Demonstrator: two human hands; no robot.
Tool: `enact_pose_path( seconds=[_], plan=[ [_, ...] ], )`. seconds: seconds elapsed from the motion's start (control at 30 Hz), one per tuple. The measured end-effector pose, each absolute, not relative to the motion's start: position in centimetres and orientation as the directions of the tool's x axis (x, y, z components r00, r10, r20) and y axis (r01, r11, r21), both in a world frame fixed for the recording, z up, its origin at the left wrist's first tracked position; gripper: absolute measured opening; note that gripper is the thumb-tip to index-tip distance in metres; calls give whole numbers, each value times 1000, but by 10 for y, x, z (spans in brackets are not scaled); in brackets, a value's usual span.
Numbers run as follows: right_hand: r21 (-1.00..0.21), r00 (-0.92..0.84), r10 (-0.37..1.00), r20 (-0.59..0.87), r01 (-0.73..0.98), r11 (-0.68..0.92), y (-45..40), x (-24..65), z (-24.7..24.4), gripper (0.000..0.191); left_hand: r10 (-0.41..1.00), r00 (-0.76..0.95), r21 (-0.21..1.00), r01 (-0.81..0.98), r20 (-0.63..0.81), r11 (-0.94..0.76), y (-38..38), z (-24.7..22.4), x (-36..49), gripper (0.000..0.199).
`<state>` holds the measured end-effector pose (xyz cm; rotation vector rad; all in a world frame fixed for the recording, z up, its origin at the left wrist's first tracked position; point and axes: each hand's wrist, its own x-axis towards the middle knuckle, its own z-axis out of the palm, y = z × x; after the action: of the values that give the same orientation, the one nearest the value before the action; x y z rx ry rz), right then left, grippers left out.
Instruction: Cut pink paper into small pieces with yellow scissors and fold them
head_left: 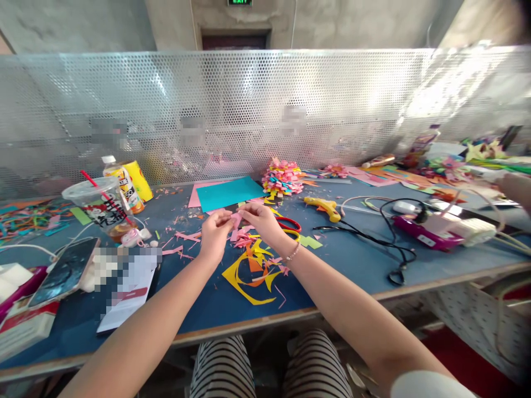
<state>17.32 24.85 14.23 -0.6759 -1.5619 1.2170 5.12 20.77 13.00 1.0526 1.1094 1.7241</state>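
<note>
Between my two hands is a small piece of pink paper (pixel 236 220), pinched by the fingertips over the middle of the blue table. My left hand (pixel 215 235) is closed on its left side. From the right, my right hand (pixel 260 221) pinches it with bent fingers. Beneath the hands lie pink paper scraps (pixel 244 237) and curled yellow paper offcuts (pixel 244 287). Red-handled scissors (pixel 290 223) lie partly hidden behind my right wrist. Just beyond, a teal paper sheet (pixel 230 192) rests over pink paper, beside a colourful paper-strip ball (pixel 282 178).
A yellow glue gun (pixel 323 208) lies to the right, with black cables (pixel 373 239) and a purple power strip (pixel 429 232). At left stand a plastic cup (pixel 99 207) and a bottle (pixel 126 185), near a phone (pixel 66 271). A perforated metal screen (pixel 249 110) borders the back.
</note>
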Motion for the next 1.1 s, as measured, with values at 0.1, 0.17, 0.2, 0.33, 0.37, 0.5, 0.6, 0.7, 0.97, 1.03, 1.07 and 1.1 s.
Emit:
enact_pose_path(
  seconds=[0.1,0.17,0.2,0.33,0.37,0.5,0.6,0.7,0.97,1.03,1.07,1.1],
  plan=[
    [-909,-319,856,406,-42,415,251,175,141,20,935,-307,945,-210,179,-250,206,132,54,29],
    [-885,-318,841,437,15,466,254,176,139,17,941,-294,949,-209,171,-237,205,133,55,27],
    [-874,-324,833,449,34,484,255,176,138,16,944,-284,951,-204,170,-233,205,132,55,26],
    [-851,-327,819,472,74,520,258,178,138,16,952,-233,956,-172,197,-239,208,129,53,30],
    [-851,-319,822,472,78,519,257,178,138,17,950,-229,954,-162,210,-250,209,128,52,31],
    [-880,-321,836,444,17,474,251,176,142,22,942,-242,943,-182,232,-278,211,126,51,32],
    [-911,-371,839,398,-57,407,248,176,143,23,948,-235,932,-242,213,-269,210,127,52,32],
    [-913,-351,846,401,-80,400,248,177,143,22,955,-203,934,-241,218,-264,208,129,54,30],
    [-912,-339,847,409,-133,387,252,181,142,22,929,-170,935,-81,328,-345,210,129,52,25],
    [-907,-328,846,420,-119,405,252,180,141,20,922,-185,932,-68,339,-356,210,127,52,24],
    [-903,-323,844,428,-119,413,253,180,141,19,922,-190,931,-83,336,-356,211,127,51,24],
    [-898,-321,839,439,-125,423,253,181,140,18,924,-193,929,-108,329,-354,210,127,51,25]
  ],
)
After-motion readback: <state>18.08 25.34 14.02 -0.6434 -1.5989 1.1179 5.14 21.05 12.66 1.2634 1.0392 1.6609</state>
